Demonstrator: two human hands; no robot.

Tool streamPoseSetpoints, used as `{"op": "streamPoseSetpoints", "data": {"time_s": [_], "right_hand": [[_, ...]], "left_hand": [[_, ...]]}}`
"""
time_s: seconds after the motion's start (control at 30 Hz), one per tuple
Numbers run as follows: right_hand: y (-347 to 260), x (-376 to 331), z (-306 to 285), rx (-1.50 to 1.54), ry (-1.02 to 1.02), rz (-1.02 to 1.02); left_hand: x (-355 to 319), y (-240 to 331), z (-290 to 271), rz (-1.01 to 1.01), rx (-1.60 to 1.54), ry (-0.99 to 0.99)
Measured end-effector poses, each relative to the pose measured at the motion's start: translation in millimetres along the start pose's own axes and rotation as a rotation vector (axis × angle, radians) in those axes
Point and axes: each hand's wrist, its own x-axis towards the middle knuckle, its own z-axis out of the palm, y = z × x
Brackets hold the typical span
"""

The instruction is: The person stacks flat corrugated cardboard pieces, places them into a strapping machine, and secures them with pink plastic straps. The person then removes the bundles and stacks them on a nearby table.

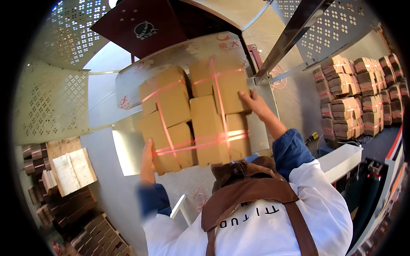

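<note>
In front of me is a strapped bundle of brown cardboard pieces (pixel 208 128), laid in two side-by-side stacks with a dark gap between them. Pink plastic straps (pixel 218 100) run lengthwise and across it. My left hand (pixel 147 164) is against the bundle's near left side, its fingertips partly hidden along the edge. At the far right side, my right hand (pixel 255 103) grips the edge, with fingertips on the top face. The bundle's far part is over a scuffed metal work surface (pixel 128 87); whether it rests there is hard to tell.
A dark red machine panel (pixel 141 27) rises behind the surface. A metal post (pixel 294 36) slants at the right. Strapped cardboard bundles (pixel 346 96) are piled at the far right. More cardboard stacks (pixel 96 237) and a pale board (pixel 73 171) lie at the left. Perforated guards (pixel 51 98) flank me.
</note>
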Motion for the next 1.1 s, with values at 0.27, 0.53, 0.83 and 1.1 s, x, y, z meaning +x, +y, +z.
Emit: {"op": "streamPoseSetpoints", "data": {"time_s": [0.27, 0.53, 0.83, 1.1], "right_hand": [[-12, 31, -89, -0.005, 0.002, 0.070], [-30, 18, -87, -0.096, 0.022, 0.201], [-2, 25, -90, -0.285, 0.069, 0.066], [-16, 17, -86, -0.231, 0.003, 0.122]], "left_hand": [[9, 27, 101, 0.026, 0.021, -0.150], [84, 81, 112, 0.094, 0.039, -0.055], [96, 97, 140, 0.160, 0.151, -0.147], [92, 103, 142, 0.172, 0.126, -0.145]]}}
